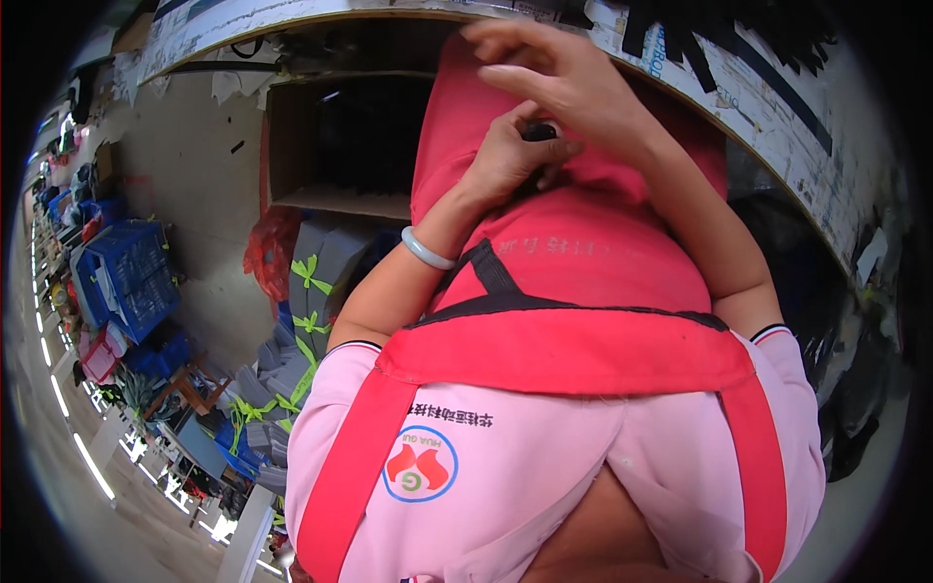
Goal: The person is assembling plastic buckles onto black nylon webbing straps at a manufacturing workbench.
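My left hand point(513, 154), with a pale bangle point(429, 250) on its wrist, is closed around a small black object point(538, 132) in front of the red apron point(593, 248). Only the object's rounded end and a dark bit below the fingers show, so I cannot make out its kind. Just above and to the right, my right hand point(559, 80) is raised with its fingers stretched and partly apart. Nothing shows in it. It overlaps the red cloth and comes close to the table edge.
A worktable point(777, 126) with a white printed covering curves across the top, with black strips point(680, 44) on it. An open cardboard box point(340, 136) with dark contents is below. Grey bundles tied with lime-green strips point(311, 275), a red plastic bag point(270, 255) and blue crates point(126, 277) stand left.
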Motion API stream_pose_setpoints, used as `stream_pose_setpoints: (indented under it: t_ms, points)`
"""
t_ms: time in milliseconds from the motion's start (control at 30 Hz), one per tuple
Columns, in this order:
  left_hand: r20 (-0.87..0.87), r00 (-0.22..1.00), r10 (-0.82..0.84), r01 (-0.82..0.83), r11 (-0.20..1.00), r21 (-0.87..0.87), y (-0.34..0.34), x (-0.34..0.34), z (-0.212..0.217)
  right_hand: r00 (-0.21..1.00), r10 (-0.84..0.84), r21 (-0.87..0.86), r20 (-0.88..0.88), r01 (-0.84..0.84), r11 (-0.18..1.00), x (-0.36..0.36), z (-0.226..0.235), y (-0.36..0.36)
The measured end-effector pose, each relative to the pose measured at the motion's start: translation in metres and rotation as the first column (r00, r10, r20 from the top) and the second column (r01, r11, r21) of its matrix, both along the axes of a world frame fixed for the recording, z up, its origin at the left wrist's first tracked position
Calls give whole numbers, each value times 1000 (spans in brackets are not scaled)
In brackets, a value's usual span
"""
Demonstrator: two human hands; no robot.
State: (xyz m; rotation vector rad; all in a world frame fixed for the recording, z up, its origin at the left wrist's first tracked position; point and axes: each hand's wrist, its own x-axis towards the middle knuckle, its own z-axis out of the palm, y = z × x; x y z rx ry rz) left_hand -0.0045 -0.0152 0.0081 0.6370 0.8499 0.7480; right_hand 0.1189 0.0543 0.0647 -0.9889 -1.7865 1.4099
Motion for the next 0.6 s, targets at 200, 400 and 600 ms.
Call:
stream_pose_setpoints:
  t_ms: [200,400,600]
  points:
    - [45,999,29,-33,995,92,6,2,5,985,164,-236,54,-147,961,46,-27,-27]
    - [330,942,60,25,968,-249,15,-8,-2,996,-85,-350,-30,69,934,63,-25,-23]
    - [358,918,-169,257,943,-213,16,-11,-13,997,53,33,-61,-51,998,78,-38,-28]
